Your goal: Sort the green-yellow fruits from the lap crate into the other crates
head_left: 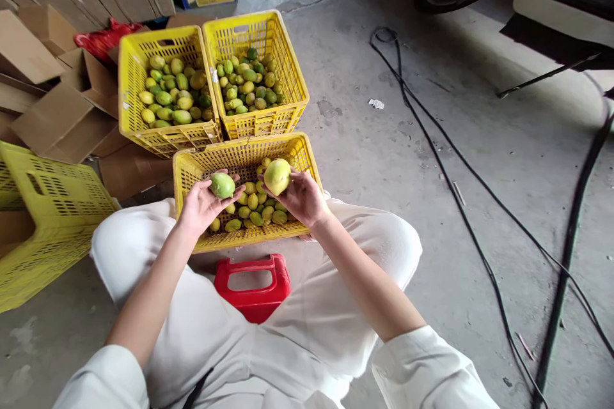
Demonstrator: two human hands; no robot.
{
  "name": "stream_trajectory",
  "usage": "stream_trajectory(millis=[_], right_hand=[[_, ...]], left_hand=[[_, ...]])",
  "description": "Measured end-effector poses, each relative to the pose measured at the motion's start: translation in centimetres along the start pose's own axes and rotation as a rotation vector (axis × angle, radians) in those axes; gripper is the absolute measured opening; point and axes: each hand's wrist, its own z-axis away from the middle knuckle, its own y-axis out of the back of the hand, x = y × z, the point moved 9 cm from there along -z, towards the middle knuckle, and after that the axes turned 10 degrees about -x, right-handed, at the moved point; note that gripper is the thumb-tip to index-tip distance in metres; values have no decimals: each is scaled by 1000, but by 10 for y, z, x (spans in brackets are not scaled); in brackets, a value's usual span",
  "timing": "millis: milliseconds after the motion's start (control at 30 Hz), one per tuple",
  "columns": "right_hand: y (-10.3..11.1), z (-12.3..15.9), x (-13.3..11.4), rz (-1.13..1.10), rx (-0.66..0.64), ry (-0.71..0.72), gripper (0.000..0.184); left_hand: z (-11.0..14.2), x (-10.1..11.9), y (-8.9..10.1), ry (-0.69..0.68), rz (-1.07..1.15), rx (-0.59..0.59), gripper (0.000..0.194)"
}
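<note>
My left hand point(199, 204), palm up, holds a green lemon point(222, 185) on its fingers. A larger, yellower lemon point(277, 177) rests in my right hand point(304, 198), the fingers curled under it. Both hands are above the near yellow crate point(201, 244), whose floor is partly covered with yellow-green lemons point(256, 218). Behind it stand two more yellow crates, the left one point(132, 86) and the right one point(292, 70), each holding many green and yellow lemons.
A red plastic stool point(259, 307) shows between my knees. On the left lie a tilted yellow crate point(62, 198) and cardboard boxes point(52, 118). Black cables point(451, 185) cross the concrete floor on the right, below a parked scooter point(556, 19). A blue carton point(225, 3) stands at the back.
</note>
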Motion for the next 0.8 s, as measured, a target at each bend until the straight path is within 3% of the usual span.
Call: stream_trajectory(millis=[167,367,467,633,800], right_hand=[[0,5,5,87,49,-27,33],[2,6,21,111,28,-141,38],[3,5,15,60,30,-110,33],[-5,2,3,-9,-40,-34,42],[1,3,10,130,1,-85,34]], left_hand=[[0,8,12,-111,-58,96,35],[2,-2,6,14,-80,76,21],[2,-4,2,61,-35,53,30],[1,4,0,-14,32,16,44],[1,5,6,-93,32,43,35]])
